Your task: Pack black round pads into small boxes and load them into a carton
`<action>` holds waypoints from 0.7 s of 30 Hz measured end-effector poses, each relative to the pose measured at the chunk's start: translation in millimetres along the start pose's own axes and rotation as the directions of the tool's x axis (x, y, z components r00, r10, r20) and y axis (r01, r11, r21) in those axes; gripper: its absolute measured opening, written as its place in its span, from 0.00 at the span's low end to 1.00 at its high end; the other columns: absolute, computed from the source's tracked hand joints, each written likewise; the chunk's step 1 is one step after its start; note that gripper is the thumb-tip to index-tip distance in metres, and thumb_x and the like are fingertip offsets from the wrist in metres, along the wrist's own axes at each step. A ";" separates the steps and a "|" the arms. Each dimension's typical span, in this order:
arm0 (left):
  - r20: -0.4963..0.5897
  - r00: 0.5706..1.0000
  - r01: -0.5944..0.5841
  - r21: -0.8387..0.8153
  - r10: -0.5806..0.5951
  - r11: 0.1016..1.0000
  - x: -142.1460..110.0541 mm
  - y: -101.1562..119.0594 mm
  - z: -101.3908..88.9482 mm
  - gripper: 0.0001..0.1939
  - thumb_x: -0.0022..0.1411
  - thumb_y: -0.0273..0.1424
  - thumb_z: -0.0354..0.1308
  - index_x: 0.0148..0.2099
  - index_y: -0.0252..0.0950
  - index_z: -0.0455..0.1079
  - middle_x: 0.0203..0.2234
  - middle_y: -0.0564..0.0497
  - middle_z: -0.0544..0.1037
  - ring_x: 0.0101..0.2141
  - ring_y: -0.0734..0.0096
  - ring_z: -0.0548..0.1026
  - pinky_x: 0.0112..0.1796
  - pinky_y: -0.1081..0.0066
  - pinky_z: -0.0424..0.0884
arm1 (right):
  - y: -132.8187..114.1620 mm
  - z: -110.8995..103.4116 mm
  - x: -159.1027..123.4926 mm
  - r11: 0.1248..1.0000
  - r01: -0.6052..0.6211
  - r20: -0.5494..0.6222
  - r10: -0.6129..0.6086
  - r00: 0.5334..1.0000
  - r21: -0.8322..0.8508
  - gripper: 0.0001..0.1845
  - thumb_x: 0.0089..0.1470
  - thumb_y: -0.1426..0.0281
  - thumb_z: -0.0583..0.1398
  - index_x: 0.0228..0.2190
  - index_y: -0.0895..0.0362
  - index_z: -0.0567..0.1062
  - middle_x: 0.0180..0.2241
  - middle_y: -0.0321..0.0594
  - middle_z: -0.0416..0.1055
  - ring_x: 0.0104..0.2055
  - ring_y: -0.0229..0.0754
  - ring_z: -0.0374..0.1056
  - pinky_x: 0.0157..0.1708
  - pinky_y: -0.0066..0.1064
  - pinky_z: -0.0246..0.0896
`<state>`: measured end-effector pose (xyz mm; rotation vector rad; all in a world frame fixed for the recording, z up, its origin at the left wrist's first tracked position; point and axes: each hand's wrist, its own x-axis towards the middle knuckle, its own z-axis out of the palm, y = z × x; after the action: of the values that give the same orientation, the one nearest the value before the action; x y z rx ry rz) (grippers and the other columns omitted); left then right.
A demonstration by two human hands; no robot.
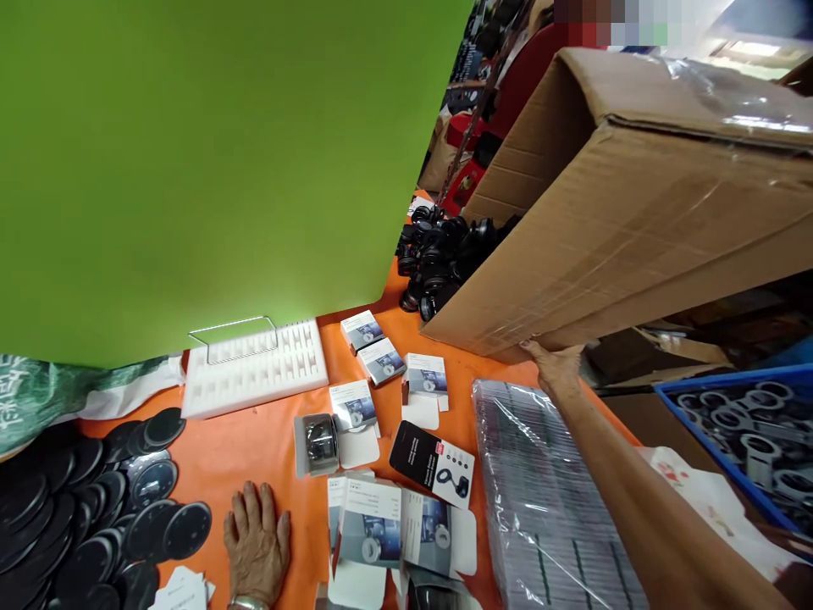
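Note:
My left hand (257,538) lies flat on the orange table cover (245,445), palm down, with its fingers stretched out. It holds nothing. To its left is a pile of black round discs (89,508). My right hand (555,364) grips the lower edge of a large cardboard box (635,237), which is tilted with its open side facing left. The fingers are partly hidden by the box. At the box's opening, a heap of black round parts (438,258) rests on the table. Below my right hand lies a stack of flat pieces in clear plastic wrap (539,491).
Small printed boxes (374,521), some with open flaps, stand mid-table. Near them are an open box with a black item (319,442) and a black-and-white card (433,464). A white slotted rack (254,373) sits before a green panel (209,169). A blue crate (705,432) holds ring-ended parts.

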<state>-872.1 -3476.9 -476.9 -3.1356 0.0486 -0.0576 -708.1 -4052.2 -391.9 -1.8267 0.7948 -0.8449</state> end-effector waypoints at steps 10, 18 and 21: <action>-0.073 0.996 -0.054 -0.011 0.053 0.998 -0.9 -0.1 0.3 0.31 0.66 0.35 0.35 0.55 0.17 0.70 0.59 0.25 0.63 0.68 0.46 0.44 0.61 0.45 0.48 | -5.5 59.1 26.4 0.988 0.100 -0.030 -0.097 0.995 0.118 0.38 0.42 0.54 0.67 0.49 0.51 0.56 0.51 0.49 0.68 0.53 0.47 0.69 0.56 0.45 0.65; -0.104 0.992 -0.078 -0.002 0.077 0.997 -4.1 -3.7 4.1 0.29 0.66 0.34 0.38 0.55 0.19 0.70 0.58 0.25 0.64 0.69 0.51 0.41 0.62 0.46 0.47 | 19.0 114.2 54.4 0.990 0.106 -0.039 -0.103 0.994 0.088 0.44 0.36 0.58 0.69 0.50 0.50 0.53 0.52 0.44 0.67 0.54 0.44 0.68 0.58 0.44 0.63; -0.065 0.996 -0.064 -0.014 0.063 0.998 -4.8 -5.0 5.4 0.29 0.66 0.34 0.38 0.56 0.18 0.69 0.59 0.25 0.63 0.68 0.49 0.42 0.62 0.46 0.48 | 26.2 121.5 59.7 0.994 0.111 -0.002 -0.111 0.994 0.018 0.44 0.42 0.56 0.67 0.53 0.52 0.50 0.54 0.48 0.65 0.57 0.43 0.65 0.61 0.43 0.59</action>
<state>-876.5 -3471.7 -482.5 -3.1445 0.1493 -0.1588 -579.9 -4051.7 -442.7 -1.8686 0.6886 -0.9212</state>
